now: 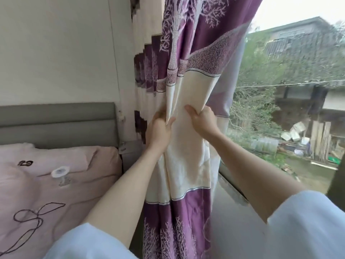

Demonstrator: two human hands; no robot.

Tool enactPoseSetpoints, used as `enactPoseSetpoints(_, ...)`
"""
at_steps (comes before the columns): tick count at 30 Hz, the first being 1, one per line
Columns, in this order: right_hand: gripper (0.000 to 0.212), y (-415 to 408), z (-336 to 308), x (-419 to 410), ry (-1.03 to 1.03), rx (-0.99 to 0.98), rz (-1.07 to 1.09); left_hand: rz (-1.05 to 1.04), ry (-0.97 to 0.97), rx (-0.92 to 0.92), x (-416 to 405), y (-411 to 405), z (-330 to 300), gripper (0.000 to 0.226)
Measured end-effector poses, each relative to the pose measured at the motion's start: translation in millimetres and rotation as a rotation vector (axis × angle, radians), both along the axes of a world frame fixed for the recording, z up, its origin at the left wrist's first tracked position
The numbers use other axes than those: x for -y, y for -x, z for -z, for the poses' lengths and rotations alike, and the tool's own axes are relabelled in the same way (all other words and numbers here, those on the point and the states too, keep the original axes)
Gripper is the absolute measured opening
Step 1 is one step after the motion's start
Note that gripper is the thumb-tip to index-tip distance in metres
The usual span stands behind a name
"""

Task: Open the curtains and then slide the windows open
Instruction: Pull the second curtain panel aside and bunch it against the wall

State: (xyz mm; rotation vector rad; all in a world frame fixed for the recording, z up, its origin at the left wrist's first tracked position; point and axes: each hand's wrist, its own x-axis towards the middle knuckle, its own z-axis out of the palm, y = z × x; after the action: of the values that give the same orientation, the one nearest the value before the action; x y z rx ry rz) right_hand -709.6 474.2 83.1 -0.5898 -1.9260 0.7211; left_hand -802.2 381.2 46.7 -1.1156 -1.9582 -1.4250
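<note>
fingertips [188, 108] hidden behind bunched curtain [186, 146]

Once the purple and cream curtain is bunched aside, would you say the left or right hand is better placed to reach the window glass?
Probably the right hand: it grips the purple and cream curtain's window-side edge, nearest the window glass.

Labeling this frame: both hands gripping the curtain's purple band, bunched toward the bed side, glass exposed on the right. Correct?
Not quite. In the head view the left hand and right hand grip the curtain at its cream band, not the purple one. The rest holds.
</note>
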Motion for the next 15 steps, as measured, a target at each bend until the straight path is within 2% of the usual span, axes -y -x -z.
enactPoseSetpoints(3, 0.046, 63, 3, -21, -0.395, 0.030, 0.306, -0.191, 0.016, -0.046, -22, 56, -4, 0.035)
enactPoseSetpoints(5, 0.051, 99, 8, -42, -0.496, 0.001, 0.430, -0.298, 0.014, -0.160, -46, 89, -3, 0.029)
enactPoseSetpoints(8, 0.055, 141, 15, -86, -0.377, -0.009, 0.398, -0.276, -0.044, -0.220, -86, 130, 1, 0.022)
enactPoseSetpoints(12, 0.035, 207, 12, -156, -0.255, -0.060, 0.184, -0.022, -0.071, -0.100, -149, 198, 0, 0.013)
enactPoseSetpoints(15, 0.030, 257, 7, -197, -0.154, -0.121, 0.040, 0.116, -0.162, 0.082, -195, 244, -7, 0.010)
